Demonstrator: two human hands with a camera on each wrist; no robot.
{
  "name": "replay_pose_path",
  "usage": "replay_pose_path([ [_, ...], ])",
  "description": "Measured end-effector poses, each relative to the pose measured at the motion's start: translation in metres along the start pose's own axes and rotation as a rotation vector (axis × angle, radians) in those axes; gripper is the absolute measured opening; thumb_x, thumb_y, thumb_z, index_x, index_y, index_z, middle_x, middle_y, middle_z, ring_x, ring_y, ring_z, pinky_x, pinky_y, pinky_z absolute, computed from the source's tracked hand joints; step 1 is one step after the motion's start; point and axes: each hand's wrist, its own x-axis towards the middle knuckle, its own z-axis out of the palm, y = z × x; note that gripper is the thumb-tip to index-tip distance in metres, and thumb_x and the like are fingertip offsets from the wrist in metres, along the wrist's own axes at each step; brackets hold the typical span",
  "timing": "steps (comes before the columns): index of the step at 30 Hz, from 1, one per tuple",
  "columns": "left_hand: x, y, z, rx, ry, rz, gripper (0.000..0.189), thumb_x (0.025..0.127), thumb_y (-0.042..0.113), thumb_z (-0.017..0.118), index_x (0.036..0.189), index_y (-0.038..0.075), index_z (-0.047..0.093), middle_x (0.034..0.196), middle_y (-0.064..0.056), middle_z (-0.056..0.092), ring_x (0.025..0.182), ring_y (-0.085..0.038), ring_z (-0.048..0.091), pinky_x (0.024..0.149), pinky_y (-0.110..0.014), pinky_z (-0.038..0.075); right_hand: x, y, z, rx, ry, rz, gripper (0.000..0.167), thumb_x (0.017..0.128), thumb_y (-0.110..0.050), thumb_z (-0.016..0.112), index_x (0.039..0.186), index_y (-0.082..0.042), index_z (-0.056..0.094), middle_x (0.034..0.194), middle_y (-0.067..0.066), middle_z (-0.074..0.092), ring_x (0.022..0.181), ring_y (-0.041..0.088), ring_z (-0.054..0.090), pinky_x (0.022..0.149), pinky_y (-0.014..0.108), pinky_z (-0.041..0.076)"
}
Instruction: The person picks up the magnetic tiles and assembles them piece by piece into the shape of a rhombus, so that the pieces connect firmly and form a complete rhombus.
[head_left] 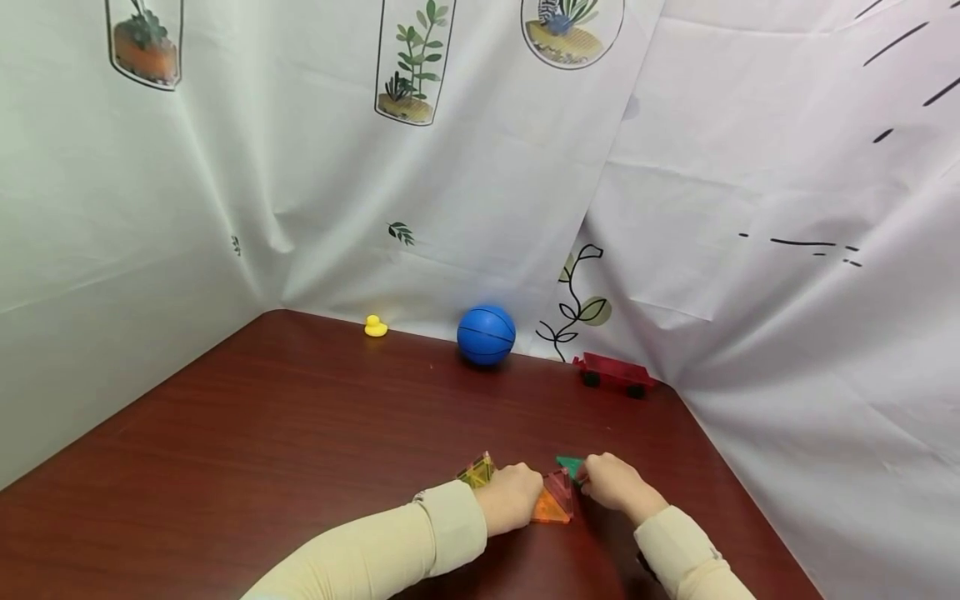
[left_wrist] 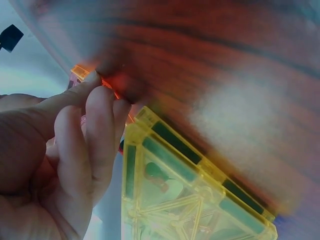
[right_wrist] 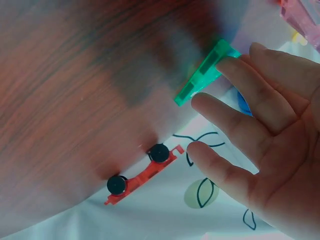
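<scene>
My left hand [head_left: 512, 498] pinches an orange magnetic tile [head_left: 551, 507] between thumb and fingertips, the other fingers curled in. A pinkish-red tile [head_left: 559, 485] adjoins the orange one. Close by the left hand, yellow magnetic tiles [left_wrist: 195, 190] with clear ribbed panels stand on the table; in the head view the hand partly covers them. To the right, my right hand [head_left: 613, 483] holds a green triangular tile [right_wrist: 207, 72] at one end with thumb and index finger, its other fingers spread loosely. The green tile sits just beyond the pinkish-red one.
Along the back of the brown table [head_left: 300, 400] are a yellow rubber duck [head_left: 375, 327], a blue ball [head_left: 486, 335] and a red toy wagon [head_left: 615, 372] with black wheels. White printed cloth [head_left: 480, 183] hangs behind and at both sides.
</scene>
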Motion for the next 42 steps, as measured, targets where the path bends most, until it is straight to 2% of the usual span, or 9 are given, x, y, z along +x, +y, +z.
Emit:
replay_pose_path([
  [3, 0.000, 0.000, 0.000, 0.008, 0.008, 0.005, 0.025, 0.074, 0.003, 0.063, 0.056, 0.012, 0.047, 0.051, 0.003, 0.042, 0.045, -0.008, 0.033, 0.038, -0.026, 0.031, -0.004, -0.001, -0.001, 0.020, -0.013, -0.004, 0.011, 0.072, -0.002, 0.065, 0.082, -0.006, 0.068, 0.079, 0.004, 0.063, 0.069, 0.017, 0.058, 0.059, 0.033, 0.046],
  [9, 0.001, -0.001, 0.002, -0.003, 0.007, 0.002, 0.025, 0.075, 0.004, 0.061, 0.056, 0.012, 0.047, 0.050, 0.003, 0.041, 0.044, -0.008, 0.031, 0.036, -0.025, 0.029, -0.009, -0.003, -0.004, 0.043, -0.027, -0.005, 0.011, 0.069, 0.000, 0.065, 0.079, -0.004, 0.067, 0.075, 0.004, 0.062, 0.059, 0.013, 0.052, 0.053, 0.031, 0.043],
  [16, 0.001, -0.002, 0.003, -0.018, 0.009, 0.012, 0.025, 0.076, 0.003, 0.060, 0.055, 0.012, 0.048, 0.049, 0.003, 0.041, 0.043, -0.008, 0.030, 0.036, -0.024, 0.028, -0.014, -0.003, -0.010, 0.068, -0.111, 0.000, 0.014, 0.066, -0.003, 0.070, 0.079, -0.003, 0.067, 0.080, 0.006, 0.063, 0.069, 0.020, 0.058, 0.059, 0.036, 0.047],
  [22, 0.000, -0.002, 0.003, -0.017, 0.002, 0.001, 0.027, 0.077, 0.005, 0.060, 0.055, 0.012, 0.048, 0.048, 0.002, 0.040, 0.042, -0.008, 0.029, 0.035, -0.023, 0.026, -0.016, -0.001, -0.014, 0.090, -0.156, 0.020, 0.016, 0.064, -0.004, 0.071, 0.080, -0.004, 0.068, 0.081, 0.005, 0.063, 0.072, 0.020, 0.058, 0.059, 0.036, 0.046],
  [26, -0.001, -0.002, 0.002, -0.033, -0.009, -0.005, 0.028, 0.078, 0.006, 0.060, 0.054, 0.012, 0.047, 0.047, 0.002, 0.038, 0.041, -0.008, 0.028, 0.035, -0.022, 0.025, -0.015, 0.000, -0.012, 0.069, -0.116, 0.083, 0.021, 0.065, -0.011, 0.074, 0.084, -0.005, 0.067, 0.083, 0.004, 0.062, 0.071, 0.019, 0.057, 0.060, 0.038, 0.046],
  [30, -0.001, -0.003, 0.001, -0.037, -0.003, 0.005, 0.026, 0.077, 0.006, 0.061, 0.055, 0.012, 0.049, 0.048, 0.002, 0.040, 0.042, -0.008, 0.029, 0.036, -0.023, 0.027, -0.014, 0.005, -0.008, 0.023, -0.076, 0.186, 0.041, 0.062, -0.030, 0.077, 0.090, -0.003, 0.064, 0.085, 0.007, 0.059, 0.071, 0.019, 0.053, 0.062, 0.040, 0.044],
  [35, 0.000, -0.004, 0.002, -0.053, -0.019, 0.012, 0.023, 0.076, 0.004, 0.061, 0.058, 0.012, 0.050, 0.049, 0.002, 0.042, 0.042, -0.008, 0.030, 0.035, -0.022, 0.026, -0.015, 0.012, -0.002, 0.024, -0.121, 0.290, 0.050, 0.056, -0.044, 0.077, 0.076, -0.003, 0.056, 0.070, 0.006, 0.049, 0.062, 0.019, 0.043, 0.055, 0.035, 0.036],
  [38, -0.001, -0.004, 0.002, -0.053, -0.026, 0.010, 0.022, 0.076, 0.004, 0.062, 0.058, 0.012, 0.051, 0.049, 0.002, 0.042, 0.042, -0.008, 0.029, 0.035, -0.022, 0.025, -0.015, 0.014, -0.001, 0.039, -0.137, 0.316, 0.052, 0.056, -0.046, 0.077, 0.075, -0.003, 0.054, 0.066, 0.004, 0.047, 0.060, 0.019, 0.041, 0.054, 0.035, 0.035],
  [42, 0.000, -0.005, 0.003, -0.038, -0.019, 0.006, 0.022, 0.074, 0.004, 0.063, 0.058, 0.012, 0.051, 0.049, 0.002, 0.042, 0.042, -0.008, 0.029, 0.035, -0.022, 0.025, -0.013, 0.014, -0.001, 0.044, -0.130, 0.319, 0.059, 0.052, -0.046, 0.078, 0.082, -0.001, 0.055, 0.070, 0.006, 0.050, 0.063, 0.020, 0.045, 0.055, 0.038, 0.038],
])
